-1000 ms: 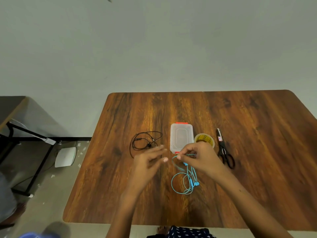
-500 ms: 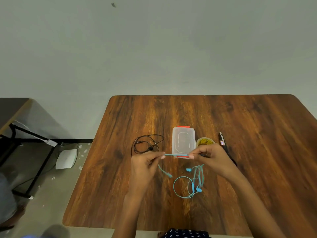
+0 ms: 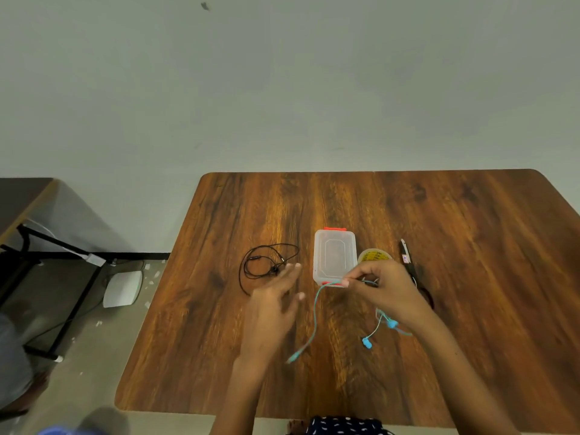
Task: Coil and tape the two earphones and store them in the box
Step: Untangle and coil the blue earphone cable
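My right hand (image 3: 381,288) pinches the cable of the blue earphone (image 3: 315,312) just in front of the clear plastic box (image 3: 334,257). One end of the blue cable hangs down to the left with its plug near the table. The two blue earbuds dangle below my right wrist. My left hand (image 3: 276,301) hovers with fingers spread and holds nothing. Left of the box, the black earphone (image 3: 266,265) lies loosely looped on the wooden table (image 3: 470,277). The box is closed, with red clips at both ends.
A yellow tape roll (image 3: 373,255) sits right of the box, partly behind my right hand. Black scissors (image 3: 408,262) lie further right. A dark-framed side table (image 3: 22,202) and a white device (image 3: 122,288) on the floor are at the left.
My left hand has let go of the blue cable and spread its fingers. The freed cable end has dropped towards the table, and the earbuds now hang under my right wrist.
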